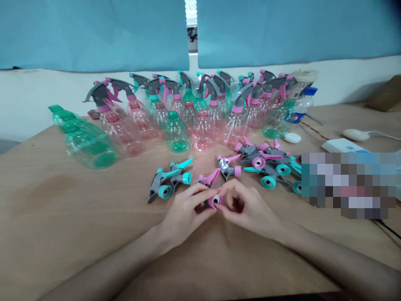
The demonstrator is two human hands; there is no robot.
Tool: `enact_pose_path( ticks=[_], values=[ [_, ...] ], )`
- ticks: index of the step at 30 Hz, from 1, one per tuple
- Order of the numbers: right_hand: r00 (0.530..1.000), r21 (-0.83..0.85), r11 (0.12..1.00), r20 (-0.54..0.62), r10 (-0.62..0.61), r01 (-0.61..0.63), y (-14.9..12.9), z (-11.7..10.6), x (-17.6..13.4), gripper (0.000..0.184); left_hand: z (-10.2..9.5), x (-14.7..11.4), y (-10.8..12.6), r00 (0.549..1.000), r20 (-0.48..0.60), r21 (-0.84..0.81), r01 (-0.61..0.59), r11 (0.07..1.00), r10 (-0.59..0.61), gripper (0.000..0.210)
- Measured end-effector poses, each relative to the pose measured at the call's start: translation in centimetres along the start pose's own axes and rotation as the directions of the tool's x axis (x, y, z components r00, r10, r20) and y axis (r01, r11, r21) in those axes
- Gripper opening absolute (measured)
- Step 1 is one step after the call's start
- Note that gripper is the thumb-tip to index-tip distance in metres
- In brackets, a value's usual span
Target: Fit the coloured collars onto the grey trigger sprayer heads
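Note:
Between my two hands, low over the table, is a grey and pink trigger spray head [209, 179] with its round pink collar turned toward me. My left hand [188, 209] is closed on its left side, thumb and fingers at the collar. The thumb and fingertips of my right hand [249, 207] pinch the collar's right edge, where a small white ring shows inside. Just beyond lies another pink spray head [230, 167]. Left of it rest teal-collared spray heads [161, 186], and to the right a pile of pink and teal spray heads [263, 161].
Rows of clear pink and green bottles stand at the back, many topped with spray heads. An uncapped green bottle [177, 133] and pink bottle [203, 131] are in front. Green bottles [87, 142] lie tilted at left. A blue-capped bottle [302, 106] and white mouse [356, 134] are at right.

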State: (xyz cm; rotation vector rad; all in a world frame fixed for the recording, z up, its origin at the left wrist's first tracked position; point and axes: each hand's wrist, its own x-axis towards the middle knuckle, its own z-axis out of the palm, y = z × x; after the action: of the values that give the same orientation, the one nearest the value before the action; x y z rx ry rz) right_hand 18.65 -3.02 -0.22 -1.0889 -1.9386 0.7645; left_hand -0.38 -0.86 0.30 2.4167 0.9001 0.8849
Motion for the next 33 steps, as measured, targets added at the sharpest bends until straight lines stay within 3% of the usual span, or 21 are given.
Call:
enact_pose_path(
  ticks=[11,15,20,25,33],
  values=[
    [0.996,0.047,0.997,-0.062,0.070,-0.067,-0.51,0.91,-0.17,0.016,0.43,0.02,0.50,0.999,0.039,-0.013,-0.007,1.000,0.007,0.022],
    [0.985,0.159,0.975,-0.047,0.165,-0.156,-0.75,0.76,0.06,0.017,0.42,0.07,0.44,1.000,0.001,0.003,-0.017,1.000,0.017,0.023],
    [0.957,0.348,0.893,0.056,0.284,-0.286,-0.41,0.58,0.15,0.016,0.38,0.11,0.29,0.999,-0.014,0.017,-0.031,0.999,0.032,0.029],
    [0.961,0.426,0.862,0.082,0.266,-0.275,0.10,0.44,0.14,0.019,0.24,0.15,0.45,1.000,-0.005,0.034,0.000,0.999,0.000,0.029],
    [0.975,0.407,0.886,0.078,0.209,-0.223,-0.01,0.25,0.06,0.018,-0.01,-0.01,0.13,0.998,-0.036,0.025,0.048,0.999,-0.047,0.030]
  ],
)
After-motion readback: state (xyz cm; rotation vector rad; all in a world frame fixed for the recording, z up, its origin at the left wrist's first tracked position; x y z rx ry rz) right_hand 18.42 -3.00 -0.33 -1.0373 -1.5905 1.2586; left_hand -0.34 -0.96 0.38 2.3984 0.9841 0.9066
